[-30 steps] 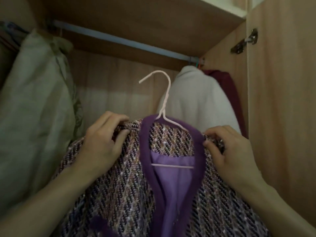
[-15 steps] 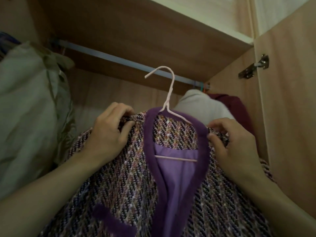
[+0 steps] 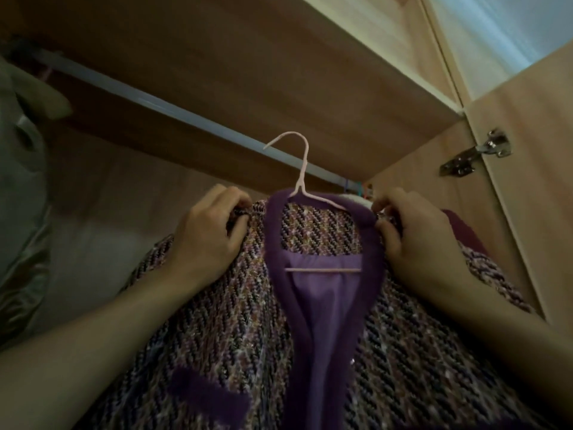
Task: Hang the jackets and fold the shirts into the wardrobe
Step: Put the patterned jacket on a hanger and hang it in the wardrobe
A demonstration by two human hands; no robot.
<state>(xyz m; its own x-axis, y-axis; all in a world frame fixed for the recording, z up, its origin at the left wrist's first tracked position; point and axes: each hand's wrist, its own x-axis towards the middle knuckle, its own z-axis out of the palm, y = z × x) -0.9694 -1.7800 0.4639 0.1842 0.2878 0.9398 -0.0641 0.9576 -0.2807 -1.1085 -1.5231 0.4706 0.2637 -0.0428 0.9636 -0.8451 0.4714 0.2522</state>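
Note:
A purple tweed jacket (image 3: 235, 330) with a plain purple trim sits on a thin pink hanger (image 3: 302, 169). My left hand (image 3: 206, 240) grips the jacket's left shoulder, and my right hand (image 3: 415, 243) pinches its right shoulder. The hanger's hook stands just in front of and slightly below the pale wardrobe rail (image 3: 173, 116), which runs from upper left to lower right. The hook does not rest on the rail.
A pale green garment (image 3: 21, 193) hangs at the far left of the rail. A white garment and a dark red one (image 3: 462, 228) hang at the right, mostly hidden behind the jacket. A wooden shelf (image 3: 279, 57) lies above, the open door with its hinge (image 3: 477, 153) to the right.
Both hands have lifted the jacket and hanger upward toward the rail. My view has tilted up, and the white garment is now almost hidden behind the jacket.

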